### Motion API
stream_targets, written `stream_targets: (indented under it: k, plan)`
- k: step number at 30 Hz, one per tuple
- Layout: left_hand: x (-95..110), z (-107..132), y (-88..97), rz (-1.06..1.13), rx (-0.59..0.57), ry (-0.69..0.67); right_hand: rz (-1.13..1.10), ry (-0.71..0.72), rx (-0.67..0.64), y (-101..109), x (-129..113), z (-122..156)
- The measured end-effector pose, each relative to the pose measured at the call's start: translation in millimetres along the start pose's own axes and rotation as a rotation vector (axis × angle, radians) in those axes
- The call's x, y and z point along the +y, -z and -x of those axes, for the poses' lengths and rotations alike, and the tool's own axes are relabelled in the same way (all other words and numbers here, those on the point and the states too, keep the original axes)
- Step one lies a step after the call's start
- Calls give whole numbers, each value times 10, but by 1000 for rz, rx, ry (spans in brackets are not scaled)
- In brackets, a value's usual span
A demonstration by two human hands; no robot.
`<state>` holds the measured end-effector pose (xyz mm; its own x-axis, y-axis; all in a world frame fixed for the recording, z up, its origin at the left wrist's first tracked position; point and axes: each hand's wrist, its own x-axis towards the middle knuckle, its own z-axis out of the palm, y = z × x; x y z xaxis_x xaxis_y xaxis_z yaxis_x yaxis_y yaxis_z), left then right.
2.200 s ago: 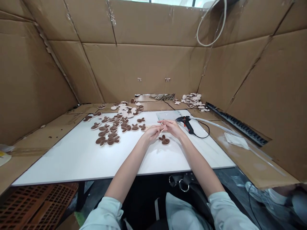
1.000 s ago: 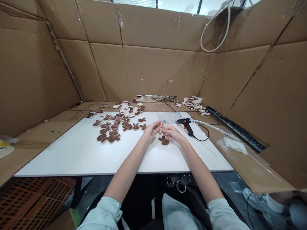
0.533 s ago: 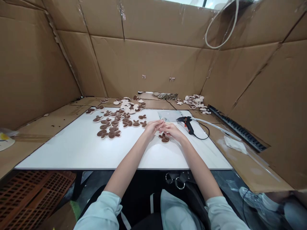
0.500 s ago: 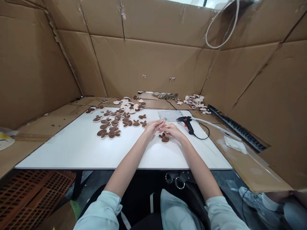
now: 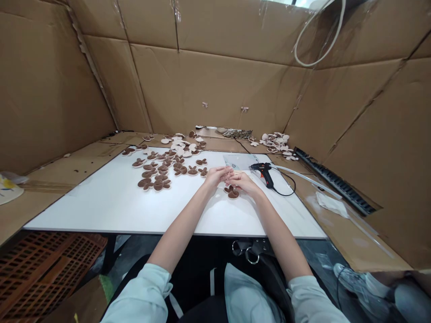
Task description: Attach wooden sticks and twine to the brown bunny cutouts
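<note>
- The left hand (image 5: 215, 176) and right hand (image 5: 243, 183) pinch a thin wooden stick (image 5: 236, 172) between them, above the white worktop (image 5: 101, 211).
- A brown bunny-shaped cutout (image 5: 232, 193) lies just below the right hand, near a black hot glue gun (image 5: 266, 174).

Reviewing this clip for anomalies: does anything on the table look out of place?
Only mildly: one brown flocked bunny-shaped piece lies by itself just below the right hand, apart from the cluster of matching pieces on the white table. Nothing else clearly stands out.
</note>
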<state>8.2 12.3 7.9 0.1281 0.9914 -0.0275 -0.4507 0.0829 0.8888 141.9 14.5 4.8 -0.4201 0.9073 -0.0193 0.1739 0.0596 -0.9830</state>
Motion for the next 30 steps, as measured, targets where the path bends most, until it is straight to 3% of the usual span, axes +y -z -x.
stream_targets:
  k: [3, 7, 19, 25, 30]
  plan:
    - [-27, -13, 20, -228, 79, -67, 15, -30, 44, 0, 10, -11]
    - [-69, -30, 43, -350, 61, -128, -2, -30, 70, 12, 37, -35]
    - [-29, -7, 32, -238, -97, -64, 9, -38, 19, 59, -41, 38]
    - [-18, -7, 32, -199, -18, -13, 17, -44, 41, 67, -54, 57]
    - [-4, -7, 55, -210, -61, 0, 11, -33, 46, 77, -11, 27]
